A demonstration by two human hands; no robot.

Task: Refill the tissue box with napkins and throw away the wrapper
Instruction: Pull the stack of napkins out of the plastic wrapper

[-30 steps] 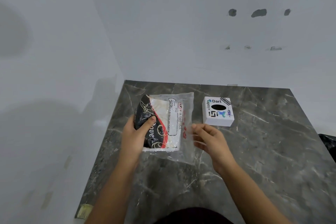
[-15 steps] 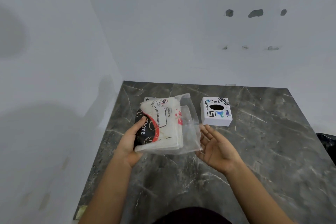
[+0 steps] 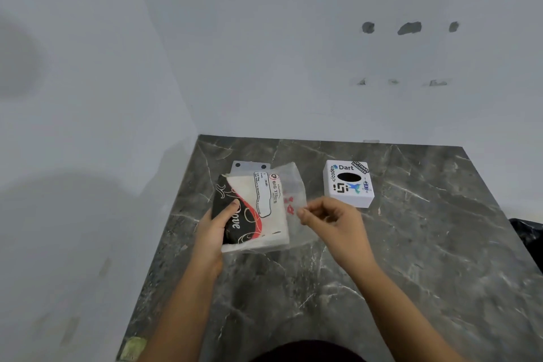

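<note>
A pack of napkins in a clear plastic wrapper [image 3: 261, 209] with black, red and white print is held above the dark marble table [image 3: 411, 258]. My left hand [image 3: 214, 232] grips the pack's left side, thumb on the black print. My right hand [image 3: 332, 220] pinches the loose clear flap on the wrapper's right side between thumb and fingers. A white square tissue box [image 3: 348, 184] with stickers and a dark oval slot on top stands on the table just beyond my right hand, apart from it.
White walls close in the table at the left and back. A dark bag-like object [image 3: 529, 232] shows at the right edge. A yellowish patch [image 3: 133, 347] marks the table's near left corner.
The pack has turned back to face up after being tilted. My right hand went from an open palm beside the wrapper to pinching its clear right flap.
</note>
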